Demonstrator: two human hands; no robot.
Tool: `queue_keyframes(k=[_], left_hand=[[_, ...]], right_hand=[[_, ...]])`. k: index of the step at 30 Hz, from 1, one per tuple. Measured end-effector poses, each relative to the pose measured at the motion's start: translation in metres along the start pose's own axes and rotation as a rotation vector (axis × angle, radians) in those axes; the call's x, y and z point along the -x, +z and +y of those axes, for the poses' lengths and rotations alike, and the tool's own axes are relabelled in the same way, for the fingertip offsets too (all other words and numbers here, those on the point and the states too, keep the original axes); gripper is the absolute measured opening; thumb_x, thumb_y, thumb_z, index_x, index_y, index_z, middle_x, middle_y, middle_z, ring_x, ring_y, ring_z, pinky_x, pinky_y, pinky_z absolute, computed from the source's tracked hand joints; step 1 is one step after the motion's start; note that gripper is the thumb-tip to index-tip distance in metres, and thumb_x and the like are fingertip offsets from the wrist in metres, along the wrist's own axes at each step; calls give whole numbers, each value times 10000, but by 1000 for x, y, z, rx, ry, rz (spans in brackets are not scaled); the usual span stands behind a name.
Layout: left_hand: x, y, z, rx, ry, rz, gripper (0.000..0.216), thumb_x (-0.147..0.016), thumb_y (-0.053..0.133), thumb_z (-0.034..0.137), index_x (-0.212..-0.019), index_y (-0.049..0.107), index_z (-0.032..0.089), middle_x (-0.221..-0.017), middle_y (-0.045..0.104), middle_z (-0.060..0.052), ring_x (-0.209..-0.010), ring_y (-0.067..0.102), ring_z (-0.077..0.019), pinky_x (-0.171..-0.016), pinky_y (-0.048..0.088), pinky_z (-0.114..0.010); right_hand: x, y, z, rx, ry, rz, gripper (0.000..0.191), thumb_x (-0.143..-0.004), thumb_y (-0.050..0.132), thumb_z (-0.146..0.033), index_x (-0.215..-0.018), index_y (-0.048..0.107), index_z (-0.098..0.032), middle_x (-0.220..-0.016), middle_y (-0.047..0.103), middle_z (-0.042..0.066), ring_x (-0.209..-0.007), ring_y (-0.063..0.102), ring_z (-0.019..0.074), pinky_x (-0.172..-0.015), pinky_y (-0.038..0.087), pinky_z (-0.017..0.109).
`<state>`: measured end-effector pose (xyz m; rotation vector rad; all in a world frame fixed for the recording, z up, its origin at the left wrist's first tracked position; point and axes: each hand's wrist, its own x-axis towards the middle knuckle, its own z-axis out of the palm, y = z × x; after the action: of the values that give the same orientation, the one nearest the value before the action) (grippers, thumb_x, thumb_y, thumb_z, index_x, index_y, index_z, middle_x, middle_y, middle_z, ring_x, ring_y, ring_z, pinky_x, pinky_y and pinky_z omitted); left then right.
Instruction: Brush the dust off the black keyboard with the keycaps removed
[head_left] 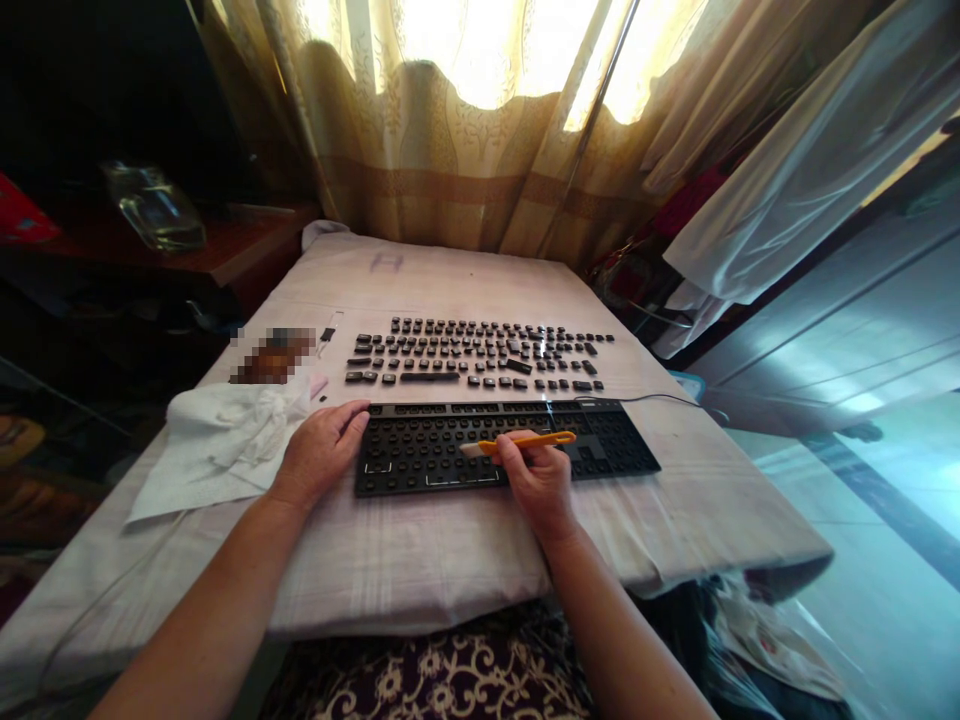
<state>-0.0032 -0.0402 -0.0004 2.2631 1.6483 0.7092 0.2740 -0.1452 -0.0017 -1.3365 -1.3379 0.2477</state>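
Note:
A black keyboard (480,488) with its keycaps taken off lies on the cloth-covered table in front of me. My left hand (319,450) grips the keyboard's left end, fingers together at the upper corner. In my right hand (541,480) is a small brush (551,439) with an orange handle, held between thumb and fingers. Its pale bristles point left and touch or hover just over the bare key posts; I cannot tell which. Behind the keyboard, loose black keycaps (489,382) are laid out in rows, including a long space bar (429,377).
White crumpled paper towels (217,430) lie left of my left hand, near a blurred-out item (274,355). A thin cable (660,397) runs right from the keyboard. A glass jar (161,210) stands on the dark cabinet at left. Curtains (450,170) hang behind the table.

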Motion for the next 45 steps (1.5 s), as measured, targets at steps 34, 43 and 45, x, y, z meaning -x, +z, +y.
queue_keyframes(k=[34,43,45], left_hand=[[1,-1,2,8,-10,-6,532,-927,362,483,-1176,730,193,-1190,769,-80,-1124,694,-274,-1029,529,-396],[1,0,0,-3,-10,-7,527,-929,364,491,-1169,734,204,-1192,769,-78,-1121,692,-278,-1017,534,-396],[1,0,0,1,-9,1,516,-928,370,492,-1164,736,215,-1190,771,-65,-1117,692,-273,-1015,534,-392]], right_hand=[[1,2,-2,-2,1,-121,240,-897,634,-318,-694,712,-219,-591,746,20,-535,715,181,-566,566,273],[2,3,1,-40,78,-68,211,-889,654,-366,-749,713,-220,-576,747,19,-483,701,186,-520,559,275],[2,3,1,14,51,-89,226,-897,644,-366,-737,715,-223,-586,744,19,-504,704,184,-540,552,275]])
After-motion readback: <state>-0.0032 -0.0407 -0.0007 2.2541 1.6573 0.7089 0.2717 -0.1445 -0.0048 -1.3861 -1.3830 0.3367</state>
